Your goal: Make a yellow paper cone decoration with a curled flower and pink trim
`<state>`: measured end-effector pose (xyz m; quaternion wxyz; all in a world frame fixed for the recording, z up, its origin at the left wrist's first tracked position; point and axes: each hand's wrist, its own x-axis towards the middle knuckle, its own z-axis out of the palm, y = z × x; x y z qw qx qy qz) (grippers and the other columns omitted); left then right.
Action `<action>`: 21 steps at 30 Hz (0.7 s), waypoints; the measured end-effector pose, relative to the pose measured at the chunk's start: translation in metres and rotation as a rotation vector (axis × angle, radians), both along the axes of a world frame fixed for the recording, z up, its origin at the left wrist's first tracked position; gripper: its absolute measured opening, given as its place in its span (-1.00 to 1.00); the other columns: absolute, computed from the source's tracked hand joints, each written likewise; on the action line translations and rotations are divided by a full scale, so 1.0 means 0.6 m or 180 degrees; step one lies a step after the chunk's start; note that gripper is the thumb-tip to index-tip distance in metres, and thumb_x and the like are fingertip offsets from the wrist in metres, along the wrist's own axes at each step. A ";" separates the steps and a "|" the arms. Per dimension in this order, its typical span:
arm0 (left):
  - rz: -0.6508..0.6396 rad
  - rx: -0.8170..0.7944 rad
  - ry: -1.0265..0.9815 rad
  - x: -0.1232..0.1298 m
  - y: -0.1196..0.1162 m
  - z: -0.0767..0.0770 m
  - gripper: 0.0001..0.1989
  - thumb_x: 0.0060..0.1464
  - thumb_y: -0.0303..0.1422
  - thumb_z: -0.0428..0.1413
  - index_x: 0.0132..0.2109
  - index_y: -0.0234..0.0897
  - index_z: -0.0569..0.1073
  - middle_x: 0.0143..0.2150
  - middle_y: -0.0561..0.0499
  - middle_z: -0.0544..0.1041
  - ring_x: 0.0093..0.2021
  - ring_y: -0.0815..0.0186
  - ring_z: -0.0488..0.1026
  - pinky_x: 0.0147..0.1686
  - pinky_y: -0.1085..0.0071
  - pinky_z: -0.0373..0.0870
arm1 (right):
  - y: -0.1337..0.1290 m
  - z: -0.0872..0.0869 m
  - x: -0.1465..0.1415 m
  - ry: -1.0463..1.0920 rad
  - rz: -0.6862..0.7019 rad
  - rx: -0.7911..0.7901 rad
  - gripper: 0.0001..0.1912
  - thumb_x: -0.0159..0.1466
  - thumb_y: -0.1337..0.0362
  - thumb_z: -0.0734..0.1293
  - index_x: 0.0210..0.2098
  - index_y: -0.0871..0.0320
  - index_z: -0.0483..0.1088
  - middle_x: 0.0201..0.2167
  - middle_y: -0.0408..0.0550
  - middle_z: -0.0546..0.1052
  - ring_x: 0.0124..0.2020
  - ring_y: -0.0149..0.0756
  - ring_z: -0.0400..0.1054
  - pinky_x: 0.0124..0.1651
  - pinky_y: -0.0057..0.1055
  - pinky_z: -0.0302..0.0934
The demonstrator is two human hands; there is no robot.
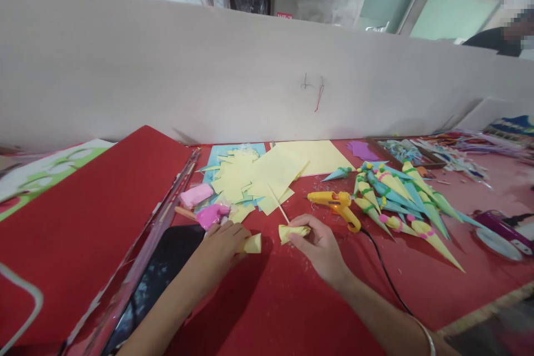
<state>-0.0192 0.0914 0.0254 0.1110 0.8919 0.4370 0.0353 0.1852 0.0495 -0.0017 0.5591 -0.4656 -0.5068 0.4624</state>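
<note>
My left hand (223, 239) is closed on a small piece of yellow paper (253, 243), whose free end sticks out to the right. My right hand (320, 246) pinches a rolled, crumpled piece of yellow paper (287, 233) between thumb and fingers. A gap of red tabletop separates the two pieces. Just beyond the right-hand roll, a thin pale stick (277, 202) slants over a heap of cut yellow paper (237, 173). To the right of my right hand lies a yellow hot glue gun (334, 200), an orange light showing on it.
Yellow and blue paper cones (387, 192) with green and pink trim are piled at the right. Pink clay packets (197, 195) sit near a black phone-like slab (161, 272). A large red board (92, 222) covers the left. A white partition (250, 78) closes the back.
</note>
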 end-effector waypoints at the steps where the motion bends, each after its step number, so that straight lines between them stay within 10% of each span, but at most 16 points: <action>1: -0.0008 -0.0078 -0.0178 0.001 -0.001 0.002 -0.85 0.01 -0.48 0.00 -0.25 -0.25 0.41 -0.29 -0.03 0.47 -0.24 0.21 0.37 -0.24 0.31 0.22 | 0.001 0.000 0.000 0.0045 0.0018 -0.0031 -0.86 0.06 0.25 0.34 -0.40 0.15 0.34 -0.50 -0.17 0.38 -0.47 -0.41 0.28 -0.41 -0.48 0.23; 21: 0.0121 -0.0320 -0.1175 0.034 -0.032 -0.011 -0.76 -0.02 -0.45 0.04 -0.15 -0.16 0.36 -0.25 0.07 0.50 -0.34 0.33 0.43 -0.33 0.47 0.31 | -0.002 0.000 -0.008 0.0565 0.0468 -0.0132 -0.81 0.01 0.22 0.37 -0.43 0.13 0.30 -0.49 -0.20 0.34 -0.58 -0.51 0.18 -0.58 -0.56 0.15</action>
